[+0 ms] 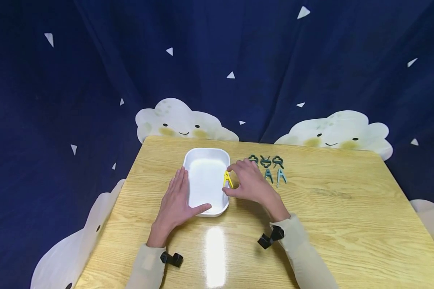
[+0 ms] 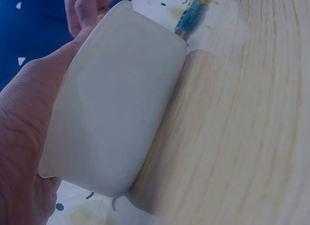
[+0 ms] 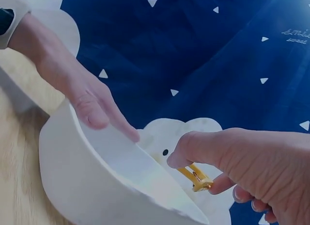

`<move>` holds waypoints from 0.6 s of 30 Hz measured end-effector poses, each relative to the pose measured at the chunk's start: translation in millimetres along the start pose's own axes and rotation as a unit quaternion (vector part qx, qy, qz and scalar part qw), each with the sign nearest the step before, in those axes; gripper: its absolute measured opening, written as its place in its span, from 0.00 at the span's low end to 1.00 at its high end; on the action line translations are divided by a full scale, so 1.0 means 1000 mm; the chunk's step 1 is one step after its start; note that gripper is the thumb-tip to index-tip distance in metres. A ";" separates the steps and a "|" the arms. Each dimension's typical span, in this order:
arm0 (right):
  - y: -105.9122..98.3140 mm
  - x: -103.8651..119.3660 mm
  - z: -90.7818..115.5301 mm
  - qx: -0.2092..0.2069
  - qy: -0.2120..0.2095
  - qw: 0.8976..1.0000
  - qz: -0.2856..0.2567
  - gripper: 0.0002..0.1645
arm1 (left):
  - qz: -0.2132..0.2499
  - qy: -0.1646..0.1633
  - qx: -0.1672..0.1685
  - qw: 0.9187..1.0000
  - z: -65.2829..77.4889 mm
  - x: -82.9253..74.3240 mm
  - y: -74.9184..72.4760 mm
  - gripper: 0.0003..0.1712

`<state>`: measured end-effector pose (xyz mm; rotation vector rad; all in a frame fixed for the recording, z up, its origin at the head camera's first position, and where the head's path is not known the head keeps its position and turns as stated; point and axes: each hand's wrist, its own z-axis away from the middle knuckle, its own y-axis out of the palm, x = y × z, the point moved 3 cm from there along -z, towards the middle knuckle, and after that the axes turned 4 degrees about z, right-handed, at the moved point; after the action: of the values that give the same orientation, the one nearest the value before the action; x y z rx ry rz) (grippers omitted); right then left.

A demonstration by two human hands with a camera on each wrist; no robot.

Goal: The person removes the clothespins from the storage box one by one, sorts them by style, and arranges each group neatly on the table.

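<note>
A white plastic tub with rounded corners stands on the table. My left hand lies along its left side with straight fingers, the thumb reaching over the near left corner of the rim. In the left wrist view the tub's outer wall fills the middle beside that hand. At the opposite side, my right hand pinches a yellow clothes peg between thumb and finger. This peg overlaps the tub's right rim in the head view; the right wrist view shows the peg held just beyond the rim.
Right of the tub, a row of dark green clips lies at the back, partly behind my right hand. In front of them are a dark teal peg and a light blue peg. A dark blue curtain hangs behind the wooden table.
</note>
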<state>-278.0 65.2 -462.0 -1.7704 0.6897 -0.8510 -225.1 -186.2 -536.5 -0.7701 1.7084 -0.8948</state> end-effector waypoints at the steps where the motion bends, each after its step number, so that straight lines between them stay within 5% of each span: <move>1: -0.001 -0.002 0.002 -0.001 0.002 1.000 -0.001 0.37 | 0.000 -0.001 0.000 1.000 0.000 0.000 0.000 0.81; 18: -0.003 -0.044 0.049 -0.025 0.039 0.999 -0.011 0.37 | -0.002 0.002 -0.001 1.000 0.000 0.000 0.001 0.82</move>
<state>-264.5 126.7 -481.3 -1.7998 0.7488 -0.9285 -225.4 -186.1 -537.5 -0.7743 1.7114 -0.8974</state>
